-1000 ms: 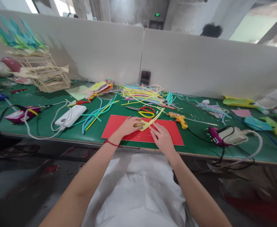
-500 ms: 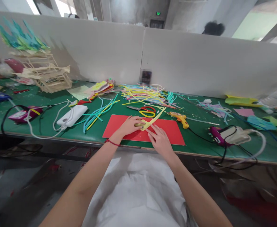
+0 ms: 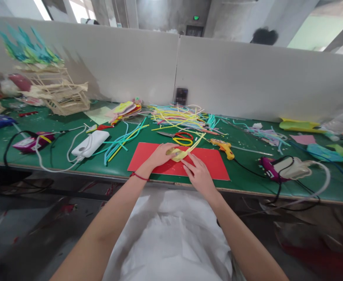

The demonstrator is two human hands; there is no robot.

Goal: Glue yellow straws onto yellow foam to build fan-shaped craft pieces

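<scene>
A small piece woven from yellow strips (image 3: 179, 155) lies on a red board (image 3: 215, 162), its loose ends pointing up and to the right. My left hand (image 3: 162, 154) curls over its left side, fingers and thumb gripping it. From the right, my right hand (image 3: 199, 171) rests on the board with fingers stretched and spread, the fingertips at the piece's right edge. Just beyond the board lie scissors (image 3: 183, 139) with red and yellow handles. A yellow glue gun (image 3: 224, 148) sits by the board's right end.
Behind the scissors is a heap of coloured strips (image 3: 180, 117). Blue and yellow strips (image 3: 124, 142) and a white power bank (image 3: 91, 144) lie to the left. A stick-built model (image 3: 63, 95) stands back left. Right are a corded purple-and-white device (image 3: 279, 168) and paper scraps (image 3: 324, 152). A partition (image 3: 115, 62) closes the back.
My left fingers have shifted slightly on the yellow woven piece, and more of its surface shows. My right hand stays almost in place. The view has moved very slightly.
</scene>
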